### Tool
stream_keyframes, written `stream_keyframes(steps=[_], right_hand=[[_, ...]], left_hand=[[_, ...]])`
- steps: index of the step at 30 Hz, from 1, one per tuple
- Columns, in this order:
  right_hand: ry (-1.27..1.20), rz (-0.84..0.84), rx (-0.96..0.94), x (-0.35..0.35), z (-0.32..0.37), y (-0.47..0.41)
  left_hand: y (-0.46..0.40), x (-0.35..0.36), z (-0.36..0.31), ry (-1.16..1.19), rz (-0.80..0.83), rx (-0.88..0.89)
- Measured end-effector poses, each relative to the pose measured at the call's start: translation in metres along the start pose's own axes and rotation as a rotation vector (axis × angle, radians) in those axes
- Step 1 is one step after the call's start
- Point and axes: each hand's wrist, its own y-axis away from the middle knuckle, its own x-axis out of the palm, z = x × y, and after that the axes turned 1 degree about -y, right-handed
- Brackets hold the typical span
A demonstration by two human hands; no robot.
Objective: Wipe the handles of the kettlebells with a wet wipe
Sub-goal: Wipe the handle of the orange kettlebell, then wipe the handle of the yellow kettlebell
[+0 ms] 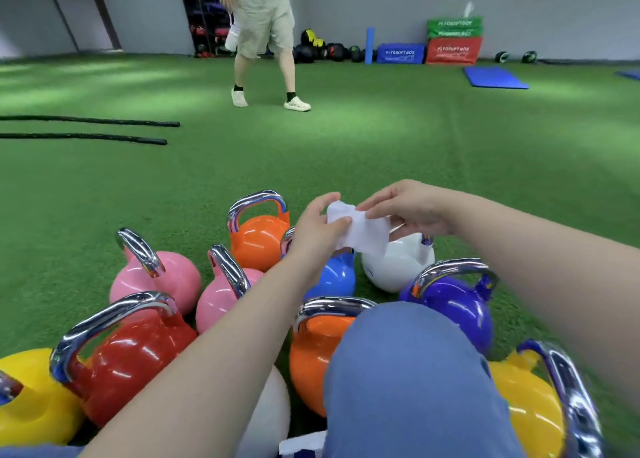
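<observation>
Above the cluster of kettlebells on the green turf point(381, 139), a white wet wipe point(360, 227) is held stretched between two hands. One end is pinched by the left hand point(318, 225) between thumb and curled fingers, and the other end is pinched by the right hand point(412, 208), so that the wipe is kept clear of every handle. Directly beneath it a blue kettlebell point(337, 277) and a white kettlebell point(398, 265) are seen, with an orange kettlebell point(258, 239) just beside them on the left. Two pink kettlebells point(156, 281) are set further left, a red kettlebell point(128, 357) and a yellow kettlebell point(31, 398) are placed toward the lower left corner of the view, and a purple kettlebell point(453, 305) is found on the right. Part of a second orange one is covered by a knee in blue cloth point(412, 378). Two black ropes point(86, 130) are laid on the turf at the left. Another person's legs point(266, 42) are visible far back, near stacked plyo boxes point(450, 40) and a blue mat point(495, 77).
</observation>
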Motion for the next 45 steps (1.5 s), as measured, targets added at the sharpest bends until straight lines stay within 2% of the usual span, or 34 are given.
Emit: stream_keyframes(steps=[5,10,18,23,27,29,33,38,42,45], right_hand=[[-0.113,-0.033,0.005,-0.020,-0.029,0.006],[-0.227,-0.114,0.056,-0.033,-0.067,0.009],[-0.253,-0.166,0.107,-0.046,-0.112,-0.007],[-0.309,-0.320,0.126,-0.065,-0.134,0.012],[-0.278,-0.447,0.103,-0.072,-0.148,0.054],[-0.250,-0.531,0.098,-0.069,-0.157,0.077],[-0.289,-0.767,0.145,-0.051,-0.192,0.129],[-0.202,-0.852,0.297,-0.031,-0.231,0.175],[-0.209,-0.953,0.343,-0.014,-0.246,0.201],[-0.199,-0.991,0.384,0.004,-0.255,0.209]], left_hand=[[-0.007,0.018,0.001,-0.124,0.103,-0.021],[-0.018,0.045,0.011,-0.206,0.253,-0.125],[-0.045,0.072,0.043,-0.288,0.385,-0.196],[-0.053,0.111,0.036,-0.348,0.654,-0.282],[-0.049,0.153,0.019,-0.692,0.895,-0.128],[-0.039,0.174,0.014,-0.783,0.949,-0.047],[0.002,0.215,0.033,-0.728,0.924,-0.037],[0.069,0.241,0.083,-0.486,0.654,-0.244],[0.099,0.250,0.079,-0.543,0.735,-0.020],[0.105,0.246,0.081,-0.625,0.731,0.173]])
